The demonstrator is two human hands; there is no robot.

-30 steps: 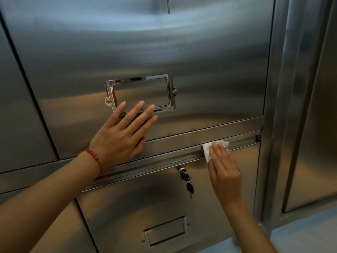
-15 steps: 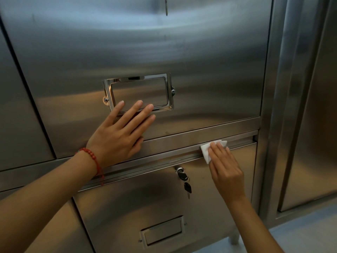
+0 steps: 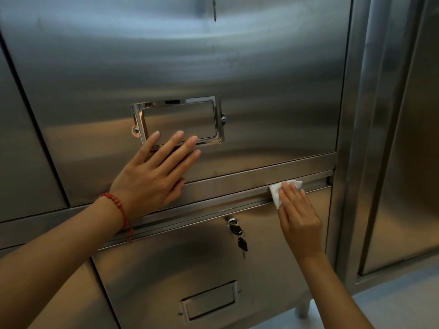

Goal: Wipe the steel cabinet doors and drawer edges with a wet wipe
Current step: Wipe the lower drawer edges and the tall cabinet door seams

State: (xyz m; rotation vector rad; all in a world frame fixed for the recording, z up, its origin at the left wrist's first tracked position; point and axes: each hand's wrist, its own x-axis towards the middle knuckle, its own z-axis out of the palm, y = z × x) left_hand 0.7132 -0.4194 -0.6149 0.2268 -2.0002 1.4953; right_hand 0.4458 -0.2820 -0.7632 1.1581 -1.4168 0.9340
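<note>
White wipe [image 3: 276, 194]; silver-grey steel door [image 3: 190, 55]; red bead bracelet [image 3: 118, 204]; black-headed keys [image 3: 238, 236].

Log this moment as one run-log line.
left hand flat on cabinet door | right hand pressing wet wipe on drawer edge | keys in lock

The scene is dim and warm below, while a cool bluish-white sheen spreads in curved bands across the upper steel cabinet door [image 3: 190, 55], suggesting light from above. Soft amber reflections of the arms tint the brushed metal near the left hand [image 3: 152, 179] and on the drawer front [image 3: 190, 264], where a diffuse dark shadow also lies. Focus is reasonably sharp at centre, but the wide lens bows straight seams at the edges and detail softens in the corners.
</note>
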